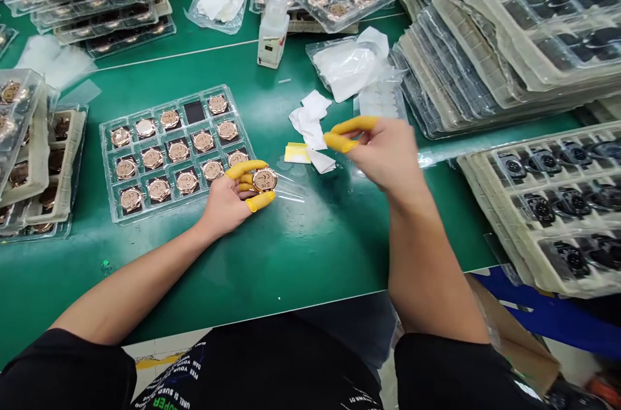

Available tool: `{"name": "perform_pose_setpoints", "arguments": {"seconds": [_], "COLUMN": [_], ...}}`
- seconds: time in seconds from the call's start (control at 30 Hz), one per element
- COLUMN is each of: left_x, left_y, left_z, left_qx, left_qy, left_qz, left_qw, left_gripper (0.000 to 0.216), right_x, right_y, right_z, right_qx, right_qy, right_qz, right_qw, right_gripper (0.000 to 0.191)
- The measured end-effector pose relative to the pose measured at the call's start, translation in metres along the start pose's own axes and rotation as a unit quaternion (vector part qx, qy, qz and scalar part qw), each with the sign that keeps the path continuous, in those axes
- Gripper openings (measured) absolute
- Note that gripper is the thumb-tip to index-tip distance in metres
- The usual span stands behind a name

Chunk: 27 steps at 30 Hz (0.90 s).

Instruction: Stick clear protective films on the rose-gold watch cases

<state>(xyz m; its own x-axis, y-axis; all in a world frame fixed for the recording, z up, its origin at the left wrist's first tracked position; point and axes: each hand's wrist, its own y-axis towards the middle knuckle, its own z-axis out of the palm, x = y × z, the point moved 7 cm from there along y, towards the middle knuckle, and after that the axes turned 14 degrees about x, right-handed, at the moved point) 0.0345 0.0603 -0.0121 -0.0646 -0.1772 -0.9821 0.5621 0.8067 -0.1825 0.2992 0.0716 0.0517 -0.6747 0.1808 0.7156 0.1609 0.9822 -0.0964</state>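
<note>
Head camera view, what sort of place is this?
Probably a watch assembly or packing line in a factory: clear trays of rose-gold watch cases, a green workbench mat, and yellow finger cots.

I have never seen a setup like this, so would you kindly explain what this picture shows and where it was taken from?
There is no machine here. These are a person's two hands, seen from a camera worn on the head and looking down. The left hand holds a round rose-gold watch beside a clear plastic tray of similar watches on a green workbench. The right hand is raised, with yellow finger covers on two fingers. More stacked trays lie around them.
</note>
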Motion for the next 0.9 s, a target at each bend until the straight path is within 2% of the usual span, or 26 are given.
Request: {"name": "perform_pose_setpoints", "arguments": {"seconds": [0.1,0.2,0.4,0.43,0.57,0.6,0.73,0.83,0.9], "left_x": [0.000,-0.002,-0.003,-0.002,-0.001,-0.001,-0.003,-0.005,-0.005], "left_y": [0.000,0.000,-0.002,-0.002,0.000,0.000,0.000,0.000,0.000], "left_z": [-0.001,-0.001,-0.002,-0.003,-0.007,-0.007,-0.007,-0.006,-0.006], "left_qx": [-0.003,-0.013,-0.027,-0.033,-0.039,-0.037,-0.038,-0.032,-0.030], "left_qy": [-0.008,-0.018,-0.024,-0.030,-0.046,-0.049,-0.048,-0.029,-0.022], "left_qz": [-0.013,-0.020,-0.041,-0.045,-0.051,-0.054,-0.058,-0.050,-0.045], "left_qw": [1.000,1.000,0.999,0.998,0.997,0.997,0.996,0.998,0.998], "left_gripper": [0.070,0.074,0.072,0.074,0.082,0.083,0.085,0.082,0.081], "right_x": [-0.015,-0.014,-0.001,0.000,0.007,0.007,0.007,0.017,0.025], "right_y": [0.009,0.008,0.002,0.001,-0.001,-0.001,0.003,0.002,-0.001], "right_z": [0.018,0.029,0.031,0.026,-0.003,-0.006,0.009,0.026,0.038], "right_qx": [0.099,0.117,0.151,0.133,-0.044,-0.063,0.000,0.029,0.063], "right_qy": [-0.111,-0.152,-0.189,-0.185,-0.150,-0.127,-0.004,0.049,0.093], "right_qz": [0.047,0.048,0.018,0.012,-0.022,-0.021,-0.018,-0.068,-0.116], "right_qw": [0.988,0.980,0.970,0.974,0.987,0.990,1.000,0.996,0.987], "right_gripper": [0.021,0.021,0.019,0.018,0.009,0.006,0.006,0.006,0.016]}}
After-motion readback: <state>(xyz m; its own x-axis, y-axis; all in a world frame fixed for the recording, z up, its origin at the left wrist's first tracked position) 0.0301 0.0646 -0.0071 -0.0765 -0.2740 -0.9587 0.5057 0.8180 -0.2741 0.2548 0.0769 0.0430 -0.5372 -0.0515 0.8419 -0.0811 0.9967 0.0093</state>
